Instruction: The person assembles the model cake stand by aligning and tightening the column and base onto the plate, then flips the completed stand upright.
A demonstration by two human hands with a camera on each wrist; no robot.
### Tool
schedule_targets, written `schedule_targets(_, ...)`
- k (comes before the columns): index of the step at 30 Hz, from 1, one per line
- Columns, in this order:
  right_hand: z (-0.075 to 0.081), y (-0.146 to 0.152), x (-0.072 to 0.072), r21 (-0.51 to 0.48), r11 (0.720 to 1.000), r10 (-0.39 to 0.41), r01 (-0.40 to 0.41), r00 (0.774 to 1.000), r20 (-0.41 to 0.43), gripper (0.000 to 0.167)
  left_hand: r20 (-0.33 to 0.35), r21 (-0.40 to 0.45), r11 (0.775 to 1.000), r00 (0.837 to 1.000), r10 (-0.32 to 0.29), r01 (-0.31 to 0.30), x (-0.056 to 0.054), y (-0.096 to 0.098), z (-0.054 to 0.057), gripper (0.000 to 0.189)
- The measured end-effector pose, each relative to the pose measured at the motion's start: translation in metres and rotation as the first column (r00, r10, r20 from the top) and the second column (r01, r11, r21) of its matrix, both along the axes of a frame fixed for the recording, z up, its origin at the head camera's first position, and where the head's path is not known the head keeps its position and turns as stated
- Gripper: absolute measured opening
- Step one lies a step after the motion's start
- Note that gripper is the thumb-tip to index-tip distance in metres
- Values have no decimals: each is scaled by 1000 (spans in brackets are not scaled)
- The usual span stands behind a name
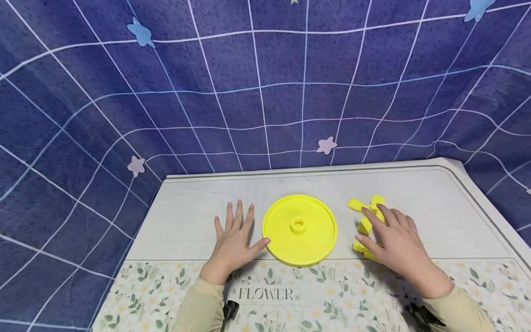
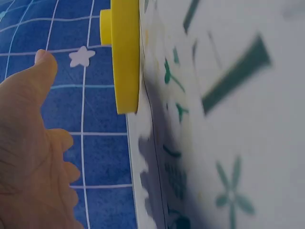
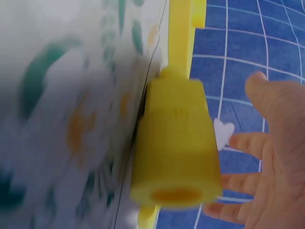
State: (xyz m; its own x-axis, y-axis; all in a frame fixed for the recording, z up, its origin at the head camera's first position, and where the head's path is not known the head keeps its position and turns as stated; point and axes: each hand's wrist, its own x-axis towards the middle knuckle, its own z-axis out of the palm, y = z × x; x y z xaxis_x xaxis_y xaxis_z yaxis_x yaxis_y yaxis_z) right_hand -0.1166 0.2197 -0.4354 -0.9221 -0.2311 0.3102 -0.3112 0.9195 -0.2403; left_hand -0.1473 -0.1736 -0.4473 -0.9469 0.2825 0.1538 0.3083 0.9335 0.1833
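A round yellow disc (image 1: 282,240) with a raised rim and a short threaded socket at its centre lies on the table. Beside its left edge my left hand (image 1: 233,246) is spread, the thumb close to the rim; the left wrist view shows the hand (image 2: 24,143) apart from the disc (image 2: 126,62). My right hand (image 1: 398,240) hovers over several yellow pieces (image 1: 365,226), partly hiding them. In the right wrist view a hollow yellow cylindrical piece (image 3: 176,148) stands near, and the right hand (image 3: 281,157) holds nothing, its fingers loosely extended.
The table wears a cloth, white (image 1: 186,216) at the back and flower-printed (image 1: 145,295) in front, with the word FLOWER. Behind and at both sides hangs a blue curtain (image 1: 282,106) with a grid and stars.
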Motion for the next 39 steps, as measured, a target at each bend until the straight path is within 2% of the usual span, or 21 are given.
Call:
schedule_targets(6,5,16,15,50,999,-9,6,997,71,74,94,22,998,994,-54,52,-1,8,2,99)
schedule_targets(11,4,23,22,32,999,22,-27,986,163,72,166,15,995,981,-97,96,-2,17,2,101)
schedule_targets(18,-1,27,21,6,1000,22,-26,932,362,69,253,-37,986,956,-146,160,-5,26,0,104)
schedule_targets(23,-6,29,16,-6,1000,15,-14,907,422,55,326,-26,990,937,-124,140,-6,31,0,108)
schedule_targets(25,-6,30,16,-26,1000,17,-7,903,428,52,349,-17,992,930,-112,126,-6,33,1,112)
schedule_targets(27,-4,31,15,-47,999,24,-5,906,422,52,360,-10,993,927,-107,118,-6,34,1,115)
schedule_targets(30,-1,31,15,-105,994,45,-6,927,373,49,373,4,994,922,-104,110,-6,35,2,121)
schedule_targets(35,5,29,14,-200,979,81,-38,974,212,46,391,26,995,915,-98,96,-7,37,2,122)
schedule_targets(39,7,23,11,-248,965,108,-86,991,79,47,397,52,995,912,-100,87,-7,38,3,123)
